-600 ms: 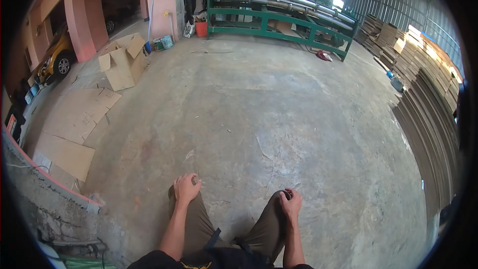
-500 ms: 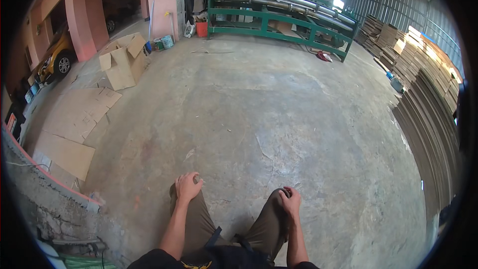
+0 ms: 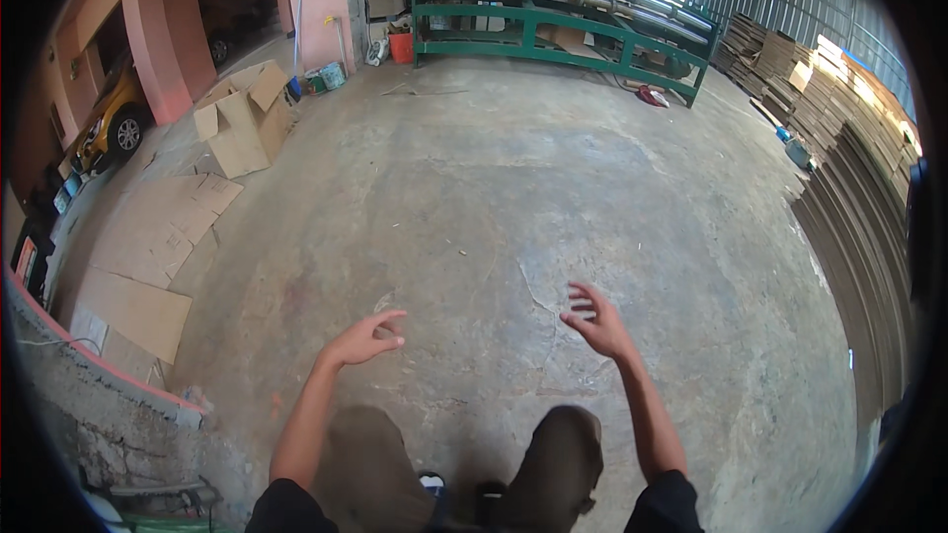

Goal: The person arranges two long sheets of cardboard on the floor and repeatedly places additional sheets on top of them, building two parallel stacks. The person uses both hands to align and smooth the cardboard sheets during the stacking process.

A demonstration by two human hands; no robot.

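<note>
My left hand (image 3: 365, 338) hangs in the air ahead of my left knee, thumb and fingers apart, with nothing in it. Facing it across a gap, my right hand (image 3: 595, 321) is also raised, fingers spread and bare. Neither one touches anything. Below them are my brown trousers (image 3: 367, 449) with bent knees, and part of a shoe (image 3: 432, 482) shows between the legs. Grey concrete floor (image 3: 474, 197) lies beneath and beyond both hands.
An open cardboard box (image 3: 247, 128) and flattened cardboard (image 3: 148, 237) lie at left, above a low broken wall (image 3: 109, 365). A green-framed roller machine (image 3: 563, 44) spans the back. Stacked cardboard sheets (image 3: 839, 197) line the right. A yellow car (image 3: 109, 123) stands far left.
Both hands have lifted off my knees and moved forward, fingers opening. My knees look lower in the picture. At the back left, a person beside the machine has gone from sight.
</note>
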